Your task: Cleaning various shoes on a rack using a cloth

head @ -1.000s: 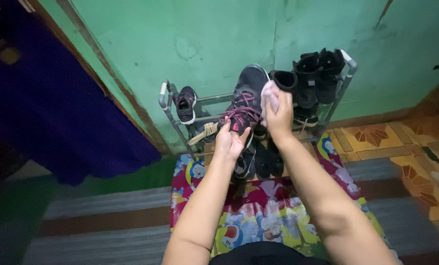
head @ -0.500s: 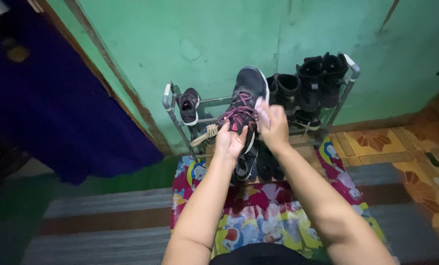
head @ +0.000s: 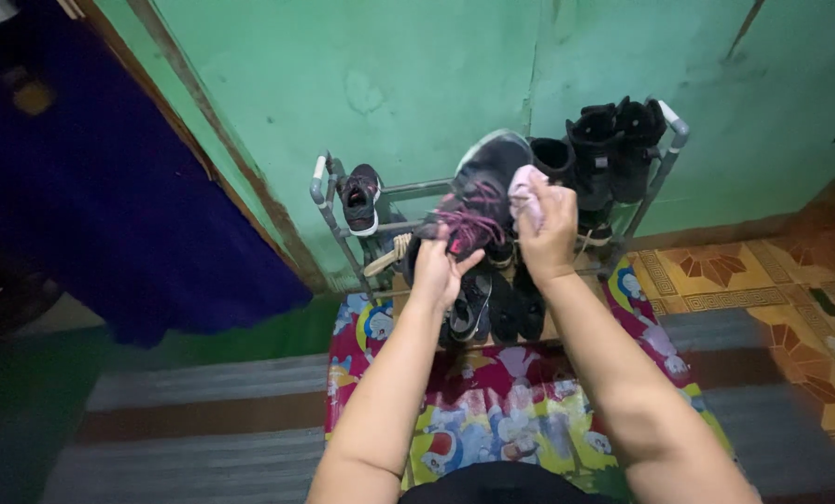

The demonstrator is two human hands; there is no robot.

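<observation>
From the head view: left hand (head: 436, 273) raised in front of a metal shoe rack (head: 324, 201), fingers clamped around the heel end of a black sneaker (head: 484, 182) with pink laces, sole tilted up and toe pointing toward the green wall (head: 436, 75). Sneaker held in the air just above the rack's upper rails, blurred at the toe. Right hand (head: 550, 233) just beside it on the right, fingers clenched around a small pale pink cloth (head: 526, 187) pressed against the sneaker's side. On the rack's top tier, far left, a small black shoe (head: 358, 196) with a white sole edge; on the right end, a pair of black boots (head: 613, 149) standing upright, touching each other. Lower down, behind the hands, several dark shoes (head: 501, 303) packed side by side. Under the rack and forearms, a bright cartoon-printed mat (head: 492, 411) in red, yellow and blue, lying on a grey striped floor (head: 203, 420). To the right, patterned orange floor tiles (head: 763, 271). At left, a dark blue curtain (head: 91, 205) hanging beside a brown door frame.
</observation>
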